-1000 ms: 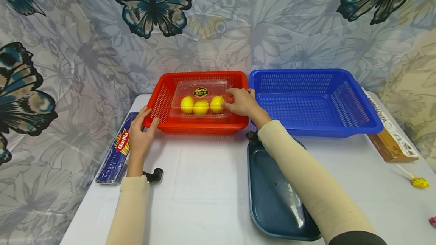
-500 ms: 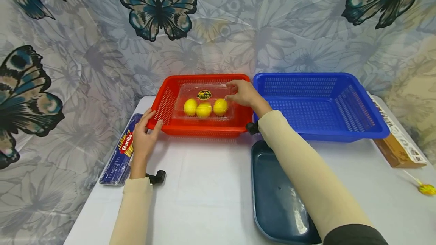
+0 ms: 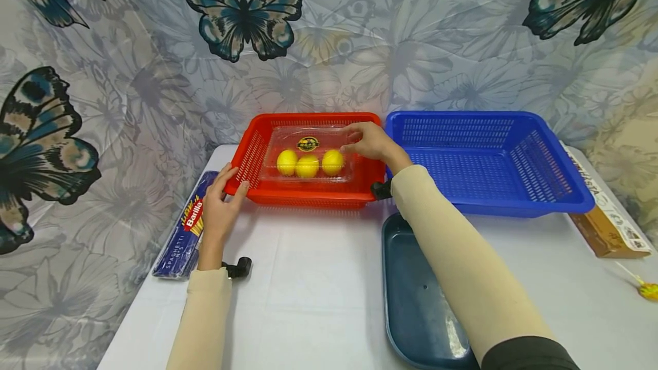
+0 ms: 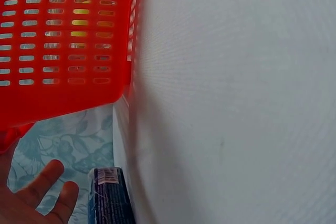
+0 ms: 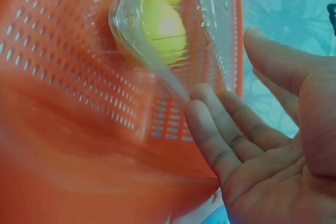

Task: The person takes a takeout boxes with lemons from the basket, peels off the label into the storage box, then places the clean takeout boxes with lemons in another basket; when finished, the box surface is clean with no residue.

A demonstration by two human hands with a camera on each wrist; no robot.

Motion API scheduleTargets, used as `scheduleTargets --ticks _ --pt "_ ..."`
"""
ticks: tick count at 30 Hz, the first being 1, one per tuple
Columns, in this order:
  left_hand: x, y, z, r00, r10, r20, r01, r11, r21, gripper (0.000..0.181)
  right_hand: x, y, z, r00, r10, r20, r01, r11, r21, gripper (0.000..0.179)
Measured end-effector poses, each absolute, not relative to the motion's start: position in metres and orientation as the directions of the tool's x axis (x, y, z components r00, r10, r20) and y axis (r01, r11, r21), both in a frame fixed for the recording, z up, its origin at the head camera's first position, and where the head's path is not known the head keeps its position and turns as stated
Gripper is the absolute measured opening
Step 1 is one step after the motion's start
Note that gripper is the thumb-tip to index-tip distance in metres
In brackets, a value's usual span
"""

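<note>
In the head view, a clear plastic fruit box (image 3: 308, 129) with a black-and-gold label lies inside a red slotted basket (image 3: 308, 198). Three round yellow fruits (image 3: 307, 167) show through its lid. The right hand (image 3: 372, 140) is at the box's right end. In the right wrist view, two of its straight fingertips (image 5: 200, 114) touch the box's corner, with the thumb apart. Beside the basket's front left corner is the left hand (image 3: 221, 210), touching the rim. The left wrist view shows fingers of that hand straight and spread, clear of the basket.
A blue slotted basket (image 3: 478, 207) stands right of the red one. A dark teal tray (image 3: 411, 313) lies in front, partly under the right forearm. A blue spaghetti pack (image 3: 177, 244) is at left; a brown-and-white box (image 3: 612, 227) and yellow flower-like item (image 3: 649, 291) are at right.
The head view has shifted slightly. The right hand has moved back a little along the plastic box's end, its thumb away from the right fruit. The left hand stays at the basket corner.
</note>
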State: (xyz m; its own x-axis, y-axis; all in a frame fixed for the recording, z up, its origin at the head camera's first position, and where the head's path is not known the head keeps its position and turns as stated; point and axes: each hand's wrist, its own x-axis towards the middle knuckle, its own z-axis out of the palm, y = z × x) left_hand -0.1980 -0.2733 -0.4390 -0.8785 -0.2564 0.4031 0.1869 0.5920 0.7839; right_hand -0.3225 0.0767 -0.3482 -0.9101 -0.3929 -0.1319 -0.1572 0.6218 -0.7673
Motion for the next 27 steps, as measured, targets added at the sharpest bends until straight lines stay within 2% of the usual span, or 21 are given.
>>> scheduleTargets --ticks 9,15,27 --pt "-0.198 -0.274 -0.439 -0.881 -0.255 0.398 0.182 0.593 0.784 0.051 -0.325 0.075 -0.354 -0.890 -0.441 -0.117 -0.171 0.561 -0.810 0.044" --pt "-0.199 -0.275 -0.439 -0.886 -0.249 0.390 0.190 0.574 0.797 0.049 -0.330 0.070 -0.359 -0.867 -0.477 -0.141 -0.175 0.558 -0.811 0.046" --pt "-0.200 -0.277 -0.441 -0.890 -0.238 0.389 0.205 0.553 0.808 0.049 -0.334 0.062 -0.368 -0.870 -0.461 -0.175 -0.134 0.563 -0.816 0.046"
